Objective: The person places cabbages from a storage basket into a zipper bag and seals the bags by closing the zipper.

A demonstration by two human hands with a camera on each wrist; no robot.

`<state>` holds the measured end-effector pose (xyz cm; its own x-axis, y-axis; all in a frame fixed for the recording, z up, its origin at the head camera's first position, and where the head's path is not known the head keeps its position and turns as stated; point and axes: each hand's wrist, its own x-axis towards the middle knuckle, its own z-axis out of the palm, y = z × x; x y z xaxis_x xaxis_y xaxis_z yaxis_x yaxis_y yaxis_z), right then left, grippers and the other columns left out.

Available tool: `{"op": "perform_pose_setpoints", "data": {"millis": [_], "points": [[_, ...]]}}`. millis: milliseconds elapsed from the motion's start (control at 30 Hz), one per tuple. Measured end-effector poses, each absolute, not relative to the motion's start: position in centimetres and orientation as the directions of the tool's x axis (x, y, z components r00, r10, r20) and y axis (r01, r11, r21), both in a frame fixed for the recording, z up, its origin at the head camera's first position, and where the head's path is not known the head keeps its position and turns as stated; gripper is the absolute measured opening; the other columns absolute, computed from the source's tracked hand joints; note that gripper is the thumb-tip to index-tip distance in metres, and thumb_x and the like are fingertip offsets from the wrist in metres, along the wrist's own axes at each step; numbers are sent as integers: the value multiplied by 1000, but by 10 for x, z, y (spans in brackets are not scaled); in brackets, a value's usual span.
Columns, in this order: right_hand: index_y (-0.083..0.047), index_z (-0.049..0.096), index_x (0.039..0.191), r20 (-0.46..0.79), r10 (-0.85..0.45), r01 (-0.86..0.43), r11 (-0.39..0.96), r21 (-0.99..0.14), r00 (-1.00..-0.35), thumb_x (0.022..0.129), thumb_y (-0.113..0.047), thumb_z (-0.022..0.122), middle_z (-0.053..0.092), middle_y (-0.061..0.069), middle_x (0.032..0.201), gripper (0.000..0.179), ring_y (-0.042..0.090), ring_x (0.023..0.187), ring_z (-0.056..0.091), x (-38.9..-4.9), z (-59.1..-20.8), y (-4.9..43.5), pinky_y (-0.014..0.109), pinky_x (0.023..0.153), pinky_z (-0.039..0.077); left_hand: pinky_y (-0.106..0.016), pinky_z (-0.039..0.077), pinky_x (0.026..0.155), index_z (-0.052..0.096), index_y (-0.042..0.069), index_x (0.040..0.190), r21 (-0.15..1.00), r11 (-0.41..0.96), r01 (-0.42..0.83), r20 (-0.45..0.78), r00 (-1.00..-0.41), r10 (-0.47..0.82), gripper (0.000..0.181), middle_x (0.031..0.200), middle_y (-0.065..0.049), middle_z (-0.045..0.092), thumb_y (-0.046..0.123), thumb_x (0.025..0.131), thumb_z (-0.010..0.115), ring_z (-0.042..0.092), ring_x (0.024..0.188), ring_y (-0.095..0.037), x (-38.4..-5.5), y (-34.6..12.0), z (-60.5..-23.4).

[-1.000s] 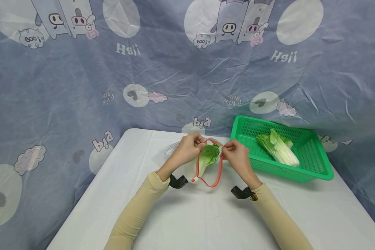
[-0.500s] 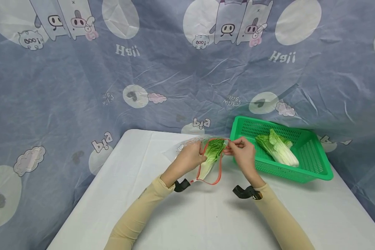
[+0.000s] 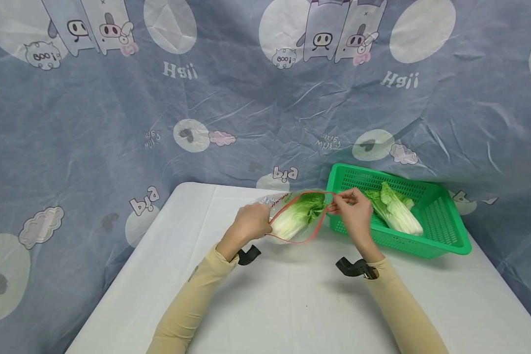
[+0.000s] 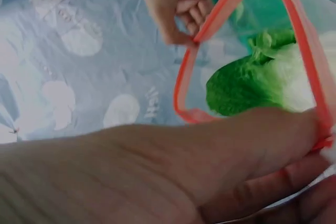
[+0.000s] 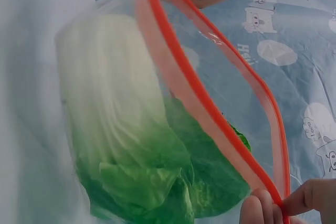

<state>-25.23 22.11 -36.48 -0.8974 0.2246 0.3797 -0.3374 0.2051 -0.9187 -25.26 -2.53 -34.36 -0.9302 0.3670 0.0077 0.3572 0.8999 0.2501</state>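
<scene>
A clear zip bag with a red zip edge [image 3: 317, 231] is held up over the white table, its mouth spread wide. Inside it lies a napa cabbage [image 3: 294, 216], pale stem toward the left and green leaves toward the right. My left hand [image 3: 252, 221] grips the left end of the red edge, thumb on top in the left wrist view. My right hand [image 3: 354, 209] pinches the opposite end between thumb and fingers, as the right wrist view also shows. Through the clear film the cabbage [image 5: 115, 103] is plain to see.
A green plastic basket [image 3: 447, 241] stands at the back right of the white table [image 3: 274, 305], close beside my right hand. Another napa cabbage [image 3: 396, 211] lies in it. A patterned blue-grey cloth [image 3: 248, 98] hangs behind the table.
My right hand has moved right, toward the basket, and my left hand has shifted left at the last. The bag's mouth is now wider and tilted, with more of the cabbage showing.
</scene>
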Motion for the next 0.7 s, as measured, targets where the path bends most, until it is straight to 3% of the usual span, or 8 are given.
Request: {"op": "perform_pose_setpoints", "data": {"millis": [233, 433, 533, 700], "points": [[9, 60, 99, 366, 220, -312, 244, -918, -904, 92, -6, 60, 67, 21, 82, 17, 20, 61, 70, -252, -359, 227, 35, 64, 59, -23, 29, 46, 52, 16, 49, 491, 805, 334, 208, -942, 264, 42, 48, 7, 41, 20, 83, 76, 37, 46, -9, -262, -44, -335], [6, 60, 103, 332, 165, -290, 235, -928, -929, 92, -12, 64, 71, 9, 78, 21, 16, 63, 70, -260, -362, 238, 37, 66, 59, -23, 32, 47, 73, 8, 71, 632, 699, 334, 329, -933, 148, 21, 65, -2, 67, 23, 85, 74, 43, 47, -11, -273, -51, -333], [4, 61, 103, 323, 146, -284, 240, -928, -935, 92, -15, 64, 71, 5, 78, 22, 16, 64, 69, -262, -359, 241, 38, 67, 59, -25, 34, 50, 75, 6, 78, 682, 648, 340, 371, -924, 95, 19, 71, -6, 70, 23, 86, 73, 44, 49, -14, -280, -54, -332], [2, 61, 101, 335, 128, -295, 258, -920, -933, 93, -19, 64, 71, 9, 79, 22, 16, 64, 69, -263, -347, 240, 38, 66, 59, -27, 35, 55, 75, 7, 76, 707, 608, 362, 403, -912, 73, 19, 71, -6, 71, 23, 87, 73, 45, 51, -15, -291, -60, -326]]}}
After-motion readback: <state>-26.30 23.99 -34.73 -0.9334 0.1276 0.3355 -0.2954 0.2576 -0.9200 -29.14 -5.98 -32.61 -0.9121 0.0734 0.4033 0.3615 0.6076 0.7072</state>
